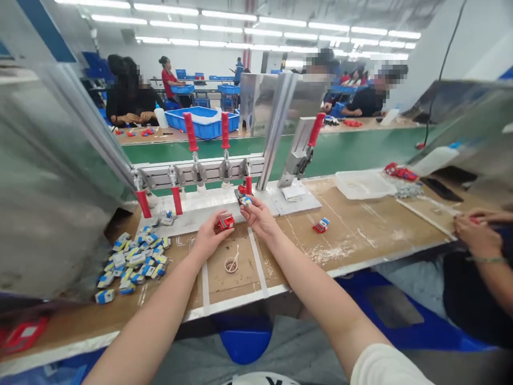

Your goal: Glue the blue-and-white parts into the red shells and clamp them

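Note:
Between the fingers of my left hand (209, 234) is a small red plastic housing (227, 223), held just in front of the white fixture base. My right hand (260, 218) pinches a small white-and-blue block (246, 201) beside the rightmost clamp of the row, whose red handle (249, 186) points down. A dark and red part lies partly hidden behind those fingertips. Below my hands stands a small round cup (231, 264) with a thin stick in it. To the left is a heap of white, blue and yellow blocks (136, 258).
Toggle clamps line a metal rail (160, 178); two red handles stand up. A separate clamp (298, 160) is at the right. One red-and-blue assembled piece (321, 225) lies on the bench near a clear tray (364, 184). A co-worker's hands (476, 230) are at far right.

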Tool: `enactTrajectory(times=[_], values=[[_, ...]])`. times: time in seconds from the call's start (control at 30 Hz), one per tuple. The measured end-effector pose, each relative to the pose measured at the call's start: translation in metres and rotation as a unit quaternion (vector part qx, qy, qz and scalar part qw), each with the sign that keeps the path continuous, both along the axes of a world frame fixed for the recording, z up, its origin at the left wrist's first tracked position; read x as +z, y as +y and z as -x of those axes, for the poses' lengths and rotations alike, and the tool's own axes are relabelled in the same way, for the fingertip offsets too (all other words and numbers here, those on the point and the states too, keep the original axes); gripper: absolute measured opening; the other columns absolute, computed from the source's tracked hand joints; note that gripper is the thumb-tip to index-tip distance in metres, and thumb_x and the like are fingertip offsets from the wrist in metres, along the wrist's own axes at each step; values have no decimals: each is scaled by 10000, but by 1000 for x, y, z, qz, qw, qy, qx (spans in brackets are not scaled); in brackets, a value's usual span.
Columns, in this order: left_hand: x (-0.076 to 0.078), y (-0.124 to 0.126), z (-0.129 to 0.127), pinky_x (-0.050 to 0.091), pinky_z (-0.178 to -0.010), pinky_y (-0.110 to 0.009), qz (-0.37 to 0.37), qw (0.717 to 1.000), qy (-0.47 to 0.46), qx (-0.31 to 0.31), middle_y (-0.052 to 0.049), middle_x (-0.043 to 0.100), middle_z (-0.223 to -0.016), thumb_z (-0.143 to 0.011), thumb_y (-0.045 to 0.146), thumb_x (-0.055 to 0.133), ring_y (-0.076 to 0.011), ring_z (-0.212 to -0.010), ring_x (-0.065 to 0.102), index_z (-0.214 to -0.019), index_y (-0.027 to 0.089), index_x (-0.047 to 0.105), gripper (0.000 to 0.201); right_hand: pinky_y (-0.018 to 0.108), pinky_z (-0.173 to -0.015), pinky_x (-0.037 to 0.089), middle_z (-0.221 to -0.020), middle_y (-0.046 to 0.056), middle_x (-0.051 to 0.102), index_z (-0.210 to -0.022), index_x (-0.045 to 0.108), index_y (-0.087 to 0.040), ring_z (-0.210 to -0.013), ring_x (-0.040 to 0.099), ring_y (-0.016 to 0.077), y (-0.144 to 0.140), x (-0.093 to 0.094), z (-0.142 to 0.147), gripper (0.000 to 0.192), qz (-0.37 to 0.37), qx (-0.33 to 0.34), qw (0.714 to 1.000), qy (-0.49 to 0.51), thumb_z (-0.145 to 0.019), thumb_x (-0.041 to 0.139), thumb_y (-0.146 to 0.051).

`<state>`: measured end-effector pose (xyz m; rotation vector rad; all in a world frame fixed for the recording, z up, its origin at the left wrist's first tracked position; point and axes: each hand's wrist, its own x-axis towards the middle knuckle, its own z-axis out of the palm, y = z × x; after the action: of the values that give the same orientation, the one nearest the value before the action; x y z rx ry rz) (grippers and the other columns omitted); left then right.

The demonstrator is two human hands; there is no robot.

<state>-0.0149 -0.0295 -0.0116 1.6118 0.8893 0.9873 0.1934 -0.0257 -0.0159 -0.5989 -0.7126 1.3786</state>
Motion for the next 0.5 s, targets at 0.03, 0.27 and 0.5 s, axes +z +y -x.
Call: enactTrajectory(times=[0.03, 0.27, 0.5], values=[[1, -1, -1, 533, -1116, -504, 17, 1000, -17, 13, -116, 733, -1356, -772, 437, 874, -289, -1184, 726, -1302, 259, 594, 626, 272, -916, 633, -1062, -4, 802, -1078, 769, -278, -918, 753, 139, 2, 1, 0, 510, -9, 5, 1000, -3, -628, 987, -381], [7, -10, 3, 610, -797, -371, 131, 986, -96, -38, -88, 770, -1042, -833, 671, 773, -217, -852, 740, -1228, 210, 617, 627, 337, -1011, 570, -1148, 54, 819, -1130, 833, -259, -1124, 723, 213, -4, 8, -4, 495, -95, 44, 989, -109, -684, 950, -439], [14, -16, -1, 485, -584, -304, 143, 984, -86, -57, 8, 606, -740, -912, 749, 582, -152, -600, 526, -1212, 255, 613, 579, 344, -996, 576, -1204, 51, 802, -1161, 838, -247, -1062, 742, 211, -14, 14, 0, 449, -179, 77, 959, -206, -759, 904, -435]])
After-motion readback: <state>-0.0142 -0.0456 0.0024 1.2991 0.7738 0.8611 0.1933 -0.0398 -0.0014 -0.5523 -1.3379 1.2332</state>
